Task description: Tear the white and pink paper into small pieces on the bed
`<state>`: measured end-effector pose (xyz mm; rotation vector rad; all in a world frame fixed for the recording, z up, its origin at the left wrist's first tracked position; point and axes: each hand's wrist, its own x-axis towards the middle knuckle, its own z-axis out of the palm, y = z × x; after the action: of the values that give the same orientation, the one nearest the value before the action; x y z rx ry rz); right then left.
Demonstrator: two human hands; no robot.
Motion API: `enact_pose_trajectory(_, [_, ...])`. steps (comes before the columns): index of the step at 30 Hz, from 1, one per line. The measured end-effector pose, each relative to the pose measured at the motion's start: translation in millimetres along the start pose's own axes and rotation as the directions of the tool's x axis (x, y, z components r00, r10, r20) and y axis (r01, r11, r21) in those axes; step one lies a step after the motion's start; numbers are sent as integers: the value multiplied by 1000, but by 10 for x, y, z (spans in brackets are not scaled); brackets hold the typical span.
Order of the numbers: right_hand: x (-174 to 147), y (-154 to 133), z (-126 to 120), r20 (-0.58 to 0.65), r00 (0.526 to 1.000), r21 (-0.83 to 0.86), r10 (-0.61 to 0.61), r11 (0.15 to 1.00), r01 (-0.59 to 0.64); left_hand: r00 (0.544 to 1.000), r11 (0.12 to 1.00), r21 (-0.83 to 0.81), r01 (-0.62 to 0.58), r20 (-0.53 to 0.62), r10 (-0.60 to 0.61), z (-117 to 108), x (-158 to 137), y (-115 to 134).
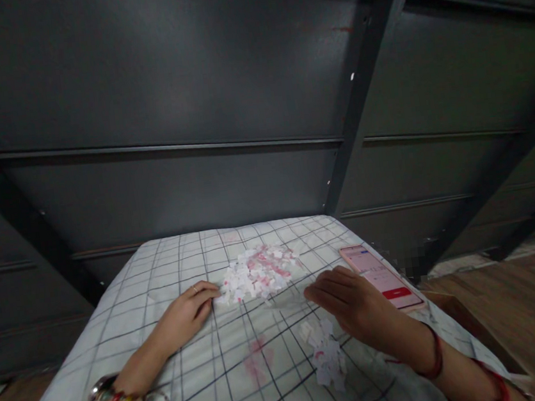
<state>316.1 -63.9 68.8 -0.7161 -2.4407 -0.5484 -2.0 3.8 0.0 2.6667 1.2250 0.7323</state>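
A heap of small torn paper scraps [259, 273], white with pink and red bits, lies on the checked cloth [195, 376]. My left hand [191, 315] is at the heap's left edge, its fingers and thumb drawn together at the scraps; what they pinch, if anything, is too small to name. To the right of the heap, my right hand [351, 300] hovers low over the cloth with its fingers curled closed, back of the hand up. Its fingertips hide whatever is in them. Below it, nearer to me, sits a smaller pile of white scraps [328, 356].
A phone [383, 277] with a lit screen and pink case lies right of my right hand. Pink stains [259, 359] mark the cloth. A dark panelled wall [181, 120] rises behind the table's far edge. Beside the table at right is an open brown box [470, 325] on wooden flooring.
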Motion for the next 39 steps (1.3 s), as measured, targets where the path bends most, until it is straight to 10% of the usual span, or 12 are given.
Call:
enact_pose_trajectory(27, [-245, 509, -183, 201, 971, 195, 130, 966, -170, 1000, 1000, 13, -9, 8, 9, 32, -8, -37])
enact_pose_trajectory(39, [28, 342, 194, 125, 965, -67, 231, 972, -224, 1000, 1000, 14, 6, 16, -6, 30, -11, -42])
